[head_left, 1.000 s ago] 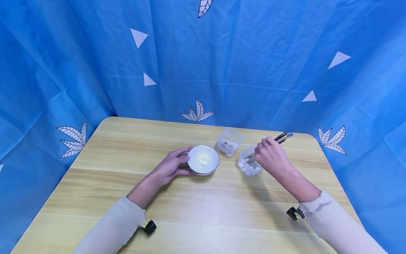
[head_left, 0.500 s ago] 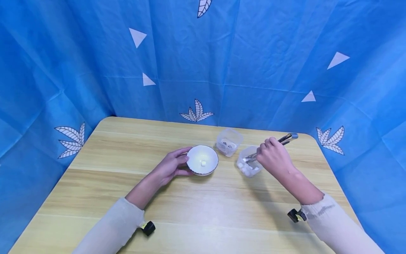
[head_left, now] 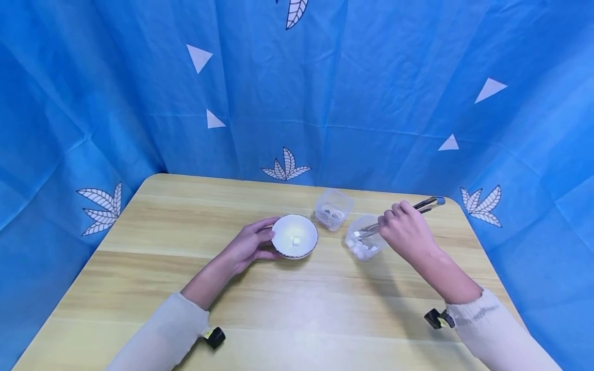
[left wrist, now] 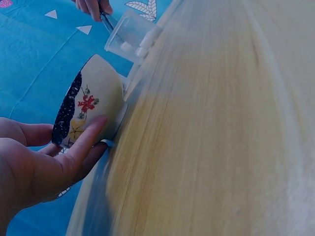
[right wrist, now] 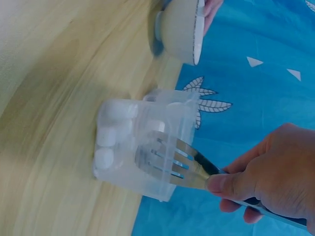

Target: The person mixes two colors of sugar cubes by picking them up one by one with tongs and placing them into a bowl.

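My left hand (head_left: 252, 245) grips the side of a white bowl (head_left: 284, 226), thumb near the rim. One small white cube (head_left: 296, 241) lies inside; red and yellow flowers and a dark blue band mark the bowl's outside (left wrist: 101, 88). In my right hand (head_left: 405, 226) is a pair of metal tongs (right wrist: 197, 172) with fork-like slotted ends. The ends reach down into a clear plastic box (right wrist: 138, 182) that holds several white cubes (right wrist: 106, 135). A white cube (right wrist: 156, 126) is at the tongs' tips; whether it is pinched I cannot tell.
Behind and left of the first box stands a second clear plastic box (head_left: 345, 201), with a few pale and dark pieces in it. All stand on a wooden table (head_left: 297, 309). A blue patterned curtain (head_left: 260, 77) hangs behind and along both sides.
My right hand has shifted slightly right, and the handle end of the tongs has swung right. Their tips stay inside the box. The left hand and bowl keep their place.
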### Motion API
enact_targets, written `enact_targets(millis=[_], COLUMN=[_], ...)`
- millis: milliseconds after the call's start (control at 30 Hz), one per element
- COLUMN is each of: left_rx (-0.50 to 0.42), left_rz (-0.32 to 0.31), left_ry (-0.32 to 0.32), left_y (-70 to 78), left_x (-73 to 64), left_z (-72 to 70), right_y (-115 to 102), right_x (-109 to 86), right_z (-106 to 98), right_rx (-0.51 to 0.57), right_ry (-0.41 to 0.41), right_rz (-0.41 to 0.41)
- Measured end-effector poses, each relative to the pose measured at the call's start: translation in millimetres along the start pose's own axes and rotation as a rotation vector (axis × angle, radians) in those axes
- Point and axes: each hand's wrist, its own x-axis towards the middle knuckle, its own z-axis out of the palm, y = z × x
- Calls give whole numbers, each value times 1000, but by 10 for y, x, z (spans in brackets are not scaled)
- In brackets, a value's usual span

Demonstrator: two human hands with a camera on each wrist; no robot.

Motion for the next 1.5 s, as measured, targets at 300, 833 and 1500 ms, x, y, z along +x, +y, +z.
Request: enact_targets(millis=[300, 833, 1500], left_rx=[1, 7, 6], left_rz=[12, 28, 41], left_ry=[-1, 1, 11], left_y=[-6, -65, -71], left_x=[10, -14, -11], left_z=[14, -1, 3], right_y=[133, 127, -339], right_x=[-113, -73, 372], right_z=[-118, -311, -263], right_rx=[26, 77, 115], right_ry=[85, 137, 263], right_rz=[61, 59, -34])
